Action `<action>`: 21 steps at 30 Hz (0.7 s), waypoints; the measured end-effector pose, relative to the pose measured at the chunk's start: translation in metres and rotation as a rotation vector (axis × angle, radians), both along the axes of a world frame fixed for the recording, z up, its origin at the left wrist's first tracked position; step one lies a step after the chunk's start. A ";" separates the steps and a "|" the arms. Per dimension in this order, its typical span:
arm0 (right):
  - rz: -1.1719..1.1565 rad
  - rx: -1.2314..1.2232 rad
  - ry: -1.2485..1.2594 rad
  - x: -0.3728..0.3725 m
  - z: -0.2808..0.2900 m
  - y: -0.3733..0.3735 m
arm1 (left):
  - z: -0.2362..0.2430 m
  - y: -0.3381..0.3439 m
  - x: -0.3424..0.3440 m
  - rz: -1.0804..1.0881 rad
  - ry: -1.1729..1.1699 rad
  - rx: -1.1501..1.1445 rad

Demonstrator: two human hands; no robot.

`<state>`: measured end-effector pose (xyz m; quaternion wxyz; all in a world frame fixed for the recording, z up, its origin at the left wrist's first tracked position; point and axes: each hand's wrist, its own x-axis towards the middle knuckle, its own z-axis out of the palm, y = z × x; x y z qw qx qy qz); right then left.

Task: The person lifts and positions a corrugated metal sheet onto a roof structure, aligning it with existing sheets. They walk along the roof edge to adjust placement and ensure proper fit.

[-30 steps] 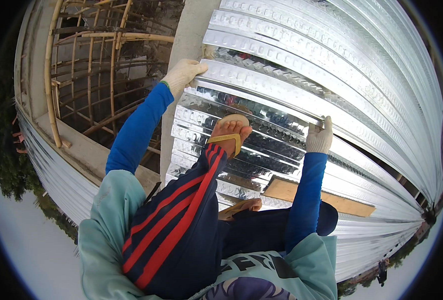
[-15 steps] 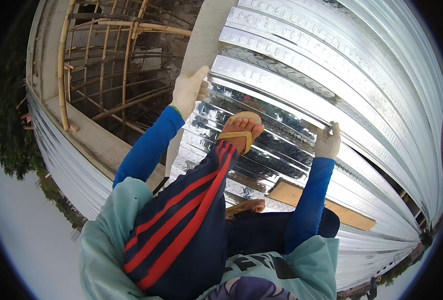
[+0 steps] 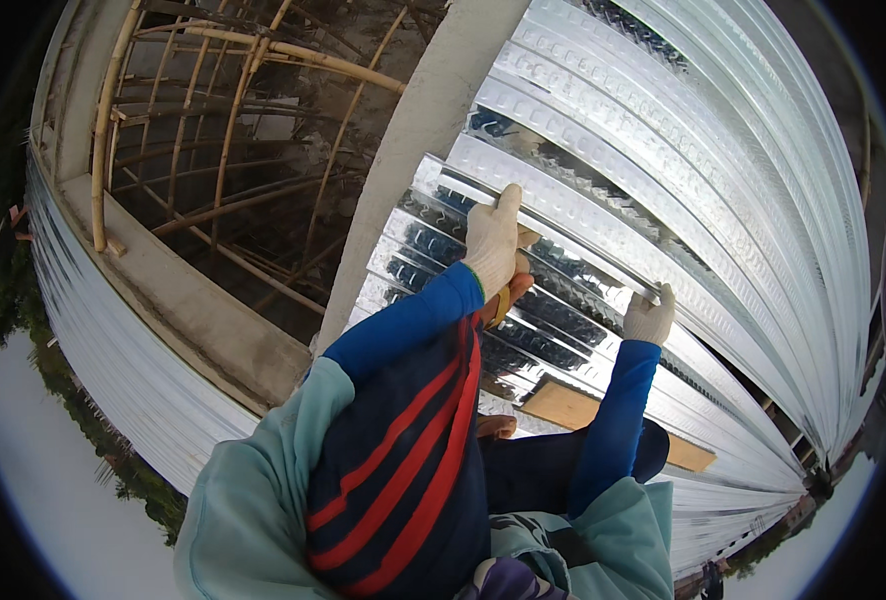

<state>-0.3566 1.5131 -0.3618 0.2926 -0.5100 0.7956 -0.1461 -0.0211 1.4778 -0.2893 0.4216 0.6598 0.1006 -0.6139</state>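
Note:
My left hand (image 3: 493, 243), in a cream knit glove, is closed at the raised long edge of a shiny ribbed metal decking sheet (image 3: 570, 237), its index finger or thumb over the edge. Some of its fingers are hidden. Farther right along the same edge, my right hand (image 3: 649, 316), gloved alike, pinches the rim. Just below my left hand, my sandalled foot (image 3: 513, 293) is partly covered by that hand and the trouser leg.
More ribbed metal sheets (image 3: 733, 150) spread to the far right, with dark gaps between some. A wooden board (image 3: 563, 404) lies by my knee. At left, a concrete beam (image 3: 403, 130) borders a deep opening with bamboo poles (image 3: 225, 150).
My left hand has slid rightward along the edge from the sheet's left end, closer to my right hand. My right hand keeps its place on the rim. The view has shifted slightly.

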 end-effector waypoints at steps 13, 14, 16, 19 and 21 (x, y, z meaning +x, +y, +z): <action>-1.154 -0.159 -1.234 0.033 0.008 -0.016 | -0.050 0.003 0.021 0.084 0.052 -0.105; -1.230 -0.161 -1.239 0.035 0.012 -0.029 | -0.066 0.013 0.038 0.078 0.092 -0.176; -1.340 -0.279 -1.217 0.010 0.038 -0.050 | -0.090 0.024 0.057 -0.083 0.046 -0.268; -1.320 -0.318 -1.301 -0.043 0.017 -0.033 | -0.120 0.020 0.064 -0.307 -0.033 -0.427; -1.193 -0.341 -1.126 -0.072 -0.019 -0.007 | -0.107 0.016 0.050 -0.263 0.047 -0.374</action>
